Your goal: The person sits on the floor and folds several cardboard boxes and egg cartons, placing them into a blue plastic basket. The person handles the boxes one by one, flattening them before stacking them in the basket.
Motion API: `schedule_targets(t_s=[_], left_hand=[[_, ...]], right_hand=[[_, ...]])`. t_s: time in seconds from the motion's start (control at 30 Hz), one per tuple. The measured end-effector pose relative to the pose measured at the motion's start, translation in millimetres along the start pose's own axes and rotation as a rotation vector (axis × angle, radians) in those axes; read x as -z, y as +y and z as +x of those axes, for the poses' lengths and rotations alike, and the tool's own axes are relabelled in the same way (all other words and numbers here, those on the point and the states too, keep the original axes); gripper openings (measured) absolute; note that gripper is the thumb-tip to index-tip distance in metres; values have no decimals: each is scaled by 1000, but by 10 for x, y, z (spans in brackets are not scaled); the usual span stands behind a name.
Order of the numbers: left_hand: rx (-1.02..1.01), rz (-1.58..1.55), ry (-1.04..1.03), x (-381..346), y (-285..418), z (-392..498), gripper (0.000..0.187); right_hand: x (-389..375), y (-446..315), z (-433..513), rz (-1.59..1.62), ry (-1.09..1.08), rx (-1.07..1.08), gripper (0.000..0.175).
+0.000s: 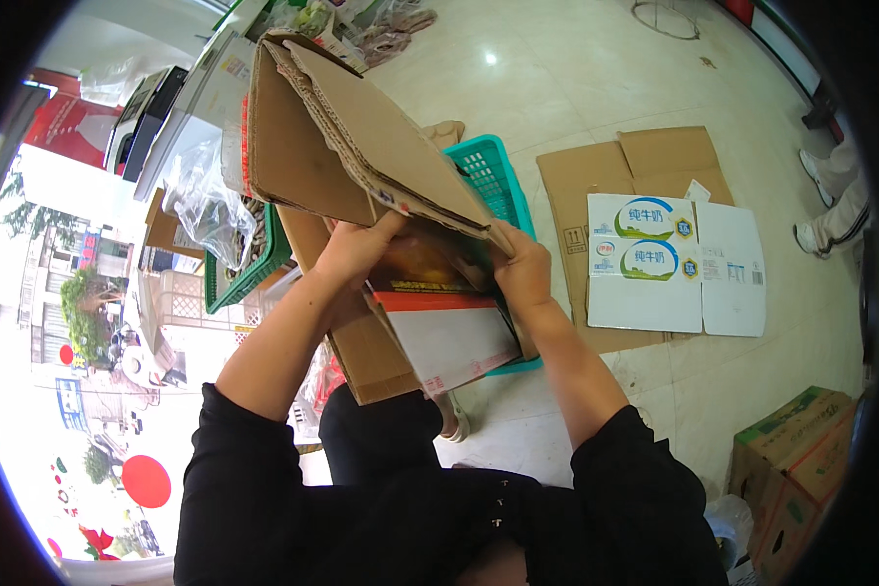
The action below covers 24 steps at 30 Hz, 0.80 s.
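Both my hands grip a folded brown corrugated cardboard box (403, 139), held up and tilted before me. My left hand (355, 253) has its thumb on the lower edge at the near left. At the right corner, the fingers of my right hand (524, 267) are closed around the edge. Just under the cardboard is a printed carton with a white and red panel (454, 337); another brown cardboard panel (373, 359) slants down beside it. A teal plastic basket (502, 176) stands behind and below, largely covered. What it holds is hidden.
On the tiled floor to the right, a flattened white milk carton (644, 304) lies over flattened brown cardboard (564, 198). A closed cardboard box (791, 454) stands lower right. Another person's legs (839, 205) show at far right. A green crate (242, 289) is at left.
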<state>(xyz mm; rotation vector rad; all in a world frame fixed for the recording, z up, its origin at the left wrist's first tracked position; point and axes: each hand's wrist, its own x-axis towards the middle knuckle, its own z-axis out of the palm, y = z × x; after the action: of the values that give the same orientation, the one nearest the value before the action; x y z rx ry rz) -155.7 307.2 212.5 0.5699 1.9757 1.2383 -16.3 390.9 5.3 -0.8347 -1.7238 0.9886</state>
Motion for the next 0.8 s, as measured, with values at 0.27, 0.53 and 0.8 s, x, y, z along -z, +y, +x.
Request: schedule_targets(t_s=[0.27, 0.53, 0.8], left_hand=[[-250, 463, -170, -150, -329, 340, 28], [-50, -54, -60, 32, -268, 253, 44], [-9, -24, -7, 251, -414, 545, 47]], right_hand=[[66, 151, -164, -63, -41, -13, 19], [310, -218, -57, -296, -304, -47, 14], [116, -66, -32, -326, -339, 25, 18]])
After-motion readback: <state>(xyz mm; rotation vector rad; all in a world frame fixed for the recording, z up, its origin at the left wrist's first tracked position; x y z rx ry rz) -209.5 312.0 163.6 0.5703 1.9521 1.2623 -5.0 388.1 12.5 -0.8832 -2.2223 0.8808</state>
